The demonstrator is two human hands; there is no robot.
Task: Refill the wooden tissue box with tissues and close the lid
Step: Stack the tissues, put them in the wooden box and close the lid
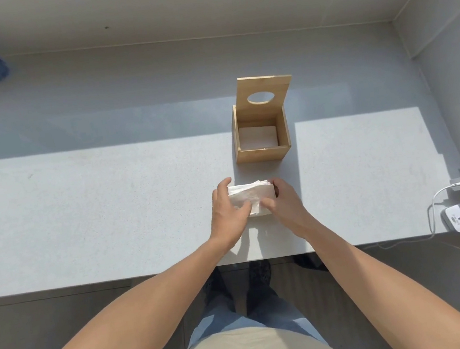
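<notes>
Both hands grip the tissue stack on the surface (pixel 79 211).
Left hand (pixel 229 207) and right hand (pixel 282 201) clasp the tissue stack (pixel 251 193), long axis left-right; box (pixel 261 139) lid (pixel 263 96) upright, open.

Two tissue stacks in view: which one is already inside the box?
The far stack, lying at the bottom of the open wooden box. The near stack sits outside on the counter between both hands.
</notes>
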